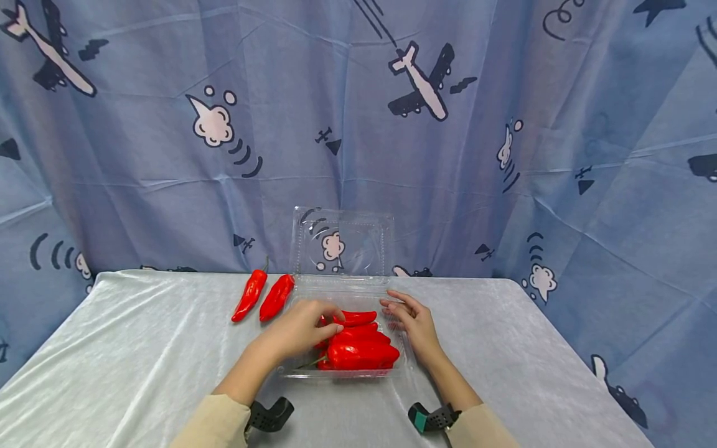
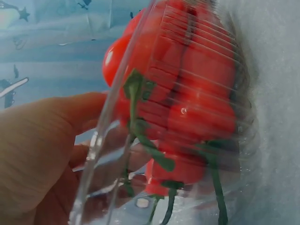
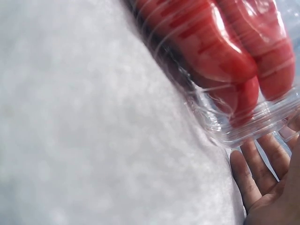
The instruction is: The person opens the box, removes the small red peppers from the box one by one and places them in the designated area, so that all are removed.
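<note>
Several long red peppers (image 1: pixel 363 353) with green stems lie side by side in a clear plastic clamshell box (image 1: pixel 342 374), its lid (image 1: pixel 343 242) standing up at the back. My left hand (image 1: pixel 302 326) reaches over the box's left side, thumb and fingers curled round the stem end of a pepper among the others. In the left wrist view the thumb meets the red pepper (image 2: pixel 117 58) above the rim, and the other fingers show behind the clear wall. My right hand (image 1: pixel 416 326) is at the box's right side, fingers extended along the wall (image 3: pixel 248 136), with no pepper in it.
Two more red peppers, one farther left (image 1: pixel 250 295) and one close to the box (image 1: pixel 277 297), lie on the white cloth-covered table (image 1: pixel 168 348). Behind the table's back edge hangs a blue curtain (image 1: pixel 313 74) printed with planes.
</note>
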